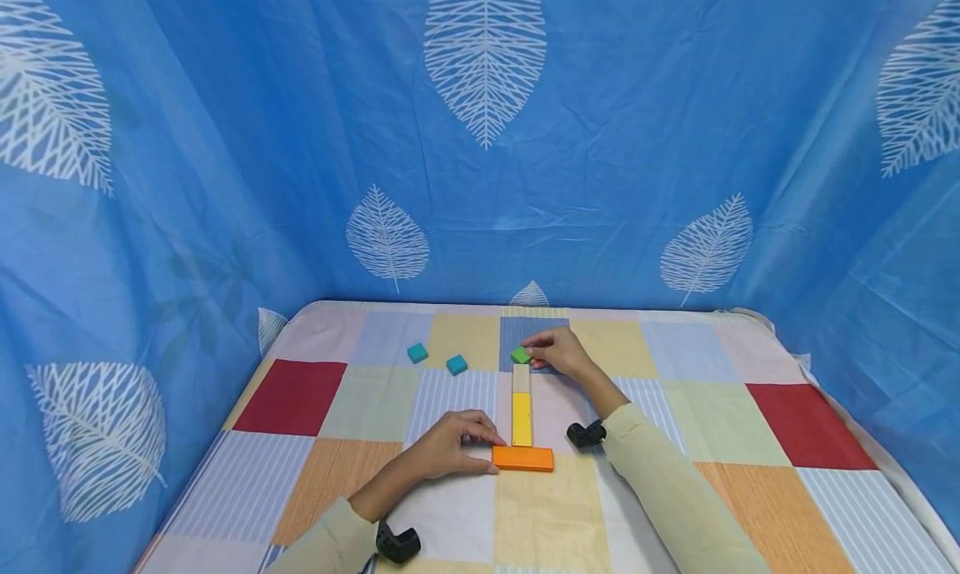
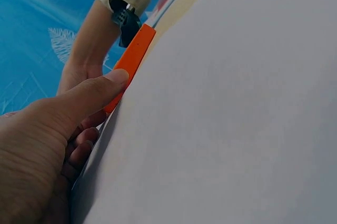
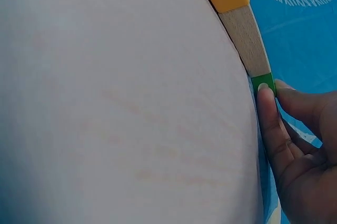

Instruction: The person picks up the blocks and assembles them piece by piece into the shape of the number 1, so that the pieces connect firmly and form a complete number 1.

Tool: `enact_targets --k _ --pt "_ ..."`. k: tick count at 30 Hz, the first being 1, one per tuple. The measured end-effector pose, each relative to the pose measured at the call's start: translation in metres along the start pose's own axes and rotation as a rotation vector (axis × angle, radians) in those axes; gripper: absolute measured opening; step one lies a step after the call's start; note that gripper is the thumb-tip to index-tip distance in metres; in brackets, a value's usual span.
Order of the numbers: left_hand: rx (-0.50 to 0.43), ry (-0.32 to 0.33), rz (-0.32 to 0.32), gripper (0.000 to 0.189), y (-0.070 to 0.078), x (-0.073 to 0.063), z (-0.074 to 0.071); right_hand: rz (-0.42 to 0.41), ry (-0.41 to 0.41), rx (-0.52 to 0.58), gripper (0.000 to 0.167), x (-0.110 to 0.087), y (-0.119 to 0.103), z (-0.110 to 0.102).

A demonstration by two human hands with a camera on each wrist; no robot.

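An orange rectangular block (image 1: 527, 460) lies crosswise on the patchwork cloth. My left hand (image 1: 455, 443) grips its left end, the thumb (image 2: 120, 76) on the near side and fingers behind. From the orange block, a yellow block (image 1: 521, 420) runs away from me, followed by a plain wood-coloured piece (image 1: 521, 378). At the far end of this line is a small green block (image 1: 519, 355), pinched between the thumb and fingers of my right hand (image 1: 561, 351). In the right wrist view, the green block (image 3: 263, 80) meets the end of the wooden piece (image 3: 246, 40).
Two small teal blocks, a left one (image 1: 417, 353) and a right one (image 1: 457, 365), lie left of the line. Blue leaf-print curtains (image 1: 570, 182) enclose the table's back and sides. Black devices sit at the left wrist (image 1: 398, 544) and right wrist (image 1: 587, 434).
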State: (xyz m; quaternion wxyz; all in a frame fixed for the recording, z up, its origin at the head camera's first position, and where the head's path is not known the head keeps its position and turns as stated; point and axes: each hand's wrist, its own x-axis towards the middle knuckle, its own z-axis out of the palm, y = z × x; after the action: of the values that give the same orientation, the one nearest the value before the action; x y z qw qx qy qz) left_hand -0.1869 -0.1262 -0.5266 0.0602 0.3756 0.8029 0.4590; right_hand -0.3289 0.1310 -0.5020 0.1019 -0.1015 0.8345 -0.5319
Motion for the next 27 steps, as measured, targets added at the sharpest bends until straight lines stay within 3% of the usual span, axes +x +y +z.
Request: enact_targets --k 19,23,27 --pt "-0.032 0.017 0.009 0.039 0.0003 -0.0026 0.0001 0.024 0.007 0.006 0.023 0.0018 0.0038 0.0027" --pt "-0.056 0.033 0.015 0.033 -0.0004 -0.0028 0.0003 0.013 -0.002 0.0 0.024 0.0017 0.0052 0.003" --pt "-0.083 0.061 -0.025 0.026 -0.0002 0.0002 0.0004 -0.015 0.007 -0.021 0.024 0.001 0.0056 0.0005"
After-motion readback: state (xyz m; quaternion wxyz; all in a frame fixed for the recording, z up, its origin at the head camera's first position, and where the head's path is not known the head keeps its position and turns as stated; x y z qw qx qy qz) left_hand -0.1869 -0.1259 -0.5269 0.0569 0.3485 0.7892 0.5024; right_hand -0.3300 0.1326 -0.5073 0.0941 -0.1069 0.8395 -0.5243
